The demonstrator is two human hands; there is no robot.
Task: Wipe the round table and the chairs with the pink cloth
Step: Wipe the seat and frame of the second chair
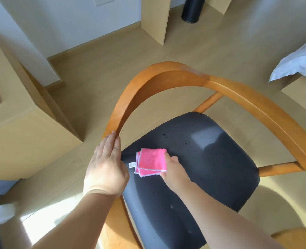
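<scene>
A wooden chair [166, 76] with a curved orange backrest and a dark grey seat [211, 159] fills the middle of the head view. My left hand [107, 166] rests flat on the chair's left arm rail, fingers straight and pointing away from me. My right hand [173, 169] grips the folded pink cloth [151, 161] by its right edge and holds it against the seat's left part. Small dark spots dot the seat. The round table is out of view.
A light wooden cabinet [22, 123] stands close on the left. A black cylindrical bin [191, 9] sits on the floor at the back beside a wooden panel [155, 18]. White bedding [299, 62] lies at the right edge. Bare wooden floor surrounds the chair.
</scene>
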